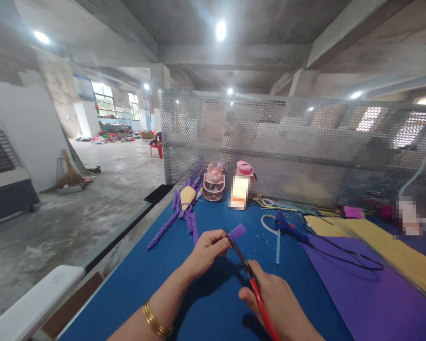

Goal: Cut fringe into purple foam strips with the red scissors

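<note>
Between its thumb and fingers, my left hand [213, 246] pinches a small strip of purple sheet material [238, 231]. My right hand [275, 291] grips red-handled scissors [258, 303], whose dark blades reach up to the strip beside my left fingertips. Whether the blades are touching the strip I cannot tell. Left of my hands lies a bundle of purple flower stems [165, 232] with a yellow wrapped piece [188, 196] on it. A longer purple strip [195, 229] rests just behind my left hand.
A blue glue gun [293, 228] with a dark cord lies on the blue table [128, 289], right of my hands. Purple sheet [358, 284] and yellow sheet [404, 251] cover the right side. A pink bottle [213, 183] stands before the perforated metal partition [287, 137].
</note>
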